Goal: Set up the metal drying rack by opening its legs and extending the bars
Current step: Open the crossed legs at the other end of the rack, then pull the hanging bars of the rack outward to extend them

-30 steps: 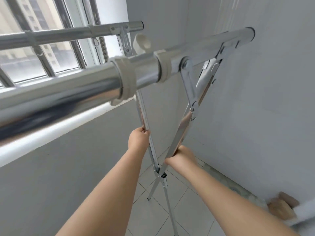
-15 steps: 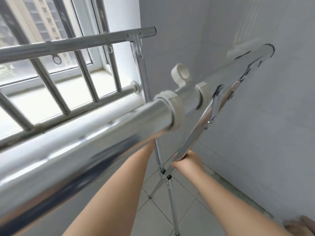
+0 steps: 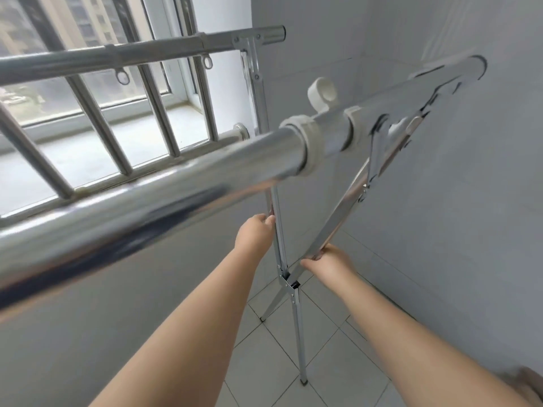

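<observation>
Your left hand (image 3: 255, 232) is wrapped around the rack's left leg (image 3: 278, 230); your right hand (image 3: 329, 261) clasps the right leg (image 3: 338, 218). The legs cross at a hinge (image 3: 289, 282) just below and between your grips. The top bar (image 3: 147, 201) runs above both hands. Feet rest on the floor (image 3: 323, 348) beneath.

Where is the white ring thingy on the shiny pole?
In the head view, the white ring sits upper right of centre on the near bar, just beyond its white collar, above both hands.
</observation>
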Available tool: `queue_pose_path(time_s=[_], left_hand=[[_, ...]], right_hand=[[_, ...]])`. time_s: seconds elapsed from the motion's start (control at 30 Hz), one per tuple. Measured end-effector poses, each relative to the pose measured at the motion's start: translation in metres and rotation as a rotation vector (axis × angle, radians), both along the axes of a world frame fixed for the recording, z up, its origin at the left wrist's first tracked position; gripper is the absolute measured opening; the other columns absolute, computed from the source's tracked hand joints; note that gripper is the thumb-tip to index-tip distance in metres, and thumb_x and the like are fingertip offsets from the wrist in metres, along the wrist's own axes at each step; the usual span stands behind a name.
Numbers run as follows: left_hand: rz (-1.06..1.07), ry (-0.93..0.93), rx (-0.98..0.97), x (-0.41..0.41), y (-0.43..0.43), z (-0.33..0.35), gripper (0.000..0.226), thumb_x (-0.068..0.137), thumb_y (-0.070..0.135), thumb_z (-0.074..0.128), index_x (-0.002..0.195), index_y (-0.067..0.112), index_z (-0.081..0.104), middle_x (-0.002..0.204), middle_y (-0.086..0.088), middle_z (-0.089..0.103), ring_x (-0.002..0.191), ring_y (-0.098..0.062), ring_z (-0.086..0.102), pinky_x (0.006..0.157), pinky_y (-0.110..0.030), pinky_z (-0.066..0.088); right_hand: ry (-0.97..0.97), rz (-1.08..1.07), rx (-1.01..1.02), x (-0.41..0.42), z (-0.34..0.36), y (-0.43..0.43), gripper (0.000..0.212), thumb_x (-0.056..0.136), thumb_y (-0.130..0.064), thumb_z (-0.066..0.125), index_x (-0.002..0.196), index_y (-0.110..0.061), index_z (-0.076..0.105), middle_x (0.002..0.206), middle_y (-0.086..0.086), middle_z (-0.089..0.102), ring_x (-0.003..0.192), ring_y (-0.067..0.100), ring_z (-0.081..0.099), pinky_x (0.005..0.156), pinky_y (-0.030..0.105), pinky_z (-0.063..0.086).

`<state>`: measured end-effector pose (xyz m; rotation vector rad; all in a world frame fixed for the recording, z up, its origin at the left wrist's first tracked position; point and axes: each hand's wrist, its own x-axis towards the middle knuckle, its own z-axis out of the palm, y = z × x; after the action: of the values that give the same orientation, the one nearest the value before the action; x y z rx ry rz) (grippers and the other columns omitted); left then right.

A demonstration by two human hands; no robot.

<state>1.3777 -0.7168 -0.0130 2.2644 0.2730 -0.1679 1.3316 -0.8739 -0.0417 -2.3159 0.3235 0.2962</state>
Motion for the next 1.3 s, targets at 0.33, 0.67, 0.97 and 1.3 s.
queue_pose_path(time_s=[0.33, 0.67, 0.97, 1.3], left_hand=[[0.077, 0.028, 0.08, -0.107, 0.035, 0.0, 0.032, 0.098, 0.034, 0.032, 0.105, 0.016, 0.058, 0.1, -0.007, 0.064, 0.085, -0.024, 0.054, 0.072, -0.03, 0.04], [0.104, 0.054, 0.278, -0.212, 0.099, -0.011, 0.033, 0.098, 0.021, 0.027, 0.109, 0.01, 0.057, 0.11, -0.014, 0.062, 0.088, -0.03, 0.057, 0.07, -0.031, 0.042], [0.161, -0.043, 0.308, -0.321, 0.208, -0.001, 0.029, 0.097, 0.022, 0.029, 0.097, 0.011, 0.055, 0.096, -0.014, 0.061, 0.082, -0.031, 0.057, 0.064, -0.03, 0.038], [0.197, -0.145, 0.472, -0.444, 0.313, 0.04, 0.035, 0.099, 0.028, 0.03, 0.125, 0.016, 0.049, 0.124, -0.006, 0.054, 0.109, -0.027, 0.054, 0.084, -0.037, 0.044]], right_hand=[[-0.009, 0.103, -0.046, -0.051, 0.01, 0.015, 0.052, 0.087, -0.027, 0.059, 0.135, -0.014, 0.044, 0.124, 0.006, 0.061, 0.112, 0.028, 0.056, 0.085, 0.033, 0.045], [-0.011, 0.303, -0.107, -0.112, 0.027, 0.1, 0.05, 0.09, -0.029, 0.054, 0.137, -0.019, 0.044, 0.129, 0.001, 0.058, 0.111, 0.022, 0.056, 0.085, 0.032, 0.045], [-0.076, 0.356, -0.107, -0.201, 0.038, 0.194, 0.046, 0.089, -0.029, 0.055, 0.133, -0.02, 0.049, 0.127, 0.003, 0.058, 0.102, 0.022, 0.057, 0.079, 0.028, 0.043], [-0.169, 0.532, -0.139, -0.324, 0.079, 0.303, 0.038, 0.09, -0.028, 0.056, 0.126, -0.02, 0.056, 0.129, 0.001, 0.058, 0.111, 0.021, 0.057, 0.089, 0.031, 0.047]])
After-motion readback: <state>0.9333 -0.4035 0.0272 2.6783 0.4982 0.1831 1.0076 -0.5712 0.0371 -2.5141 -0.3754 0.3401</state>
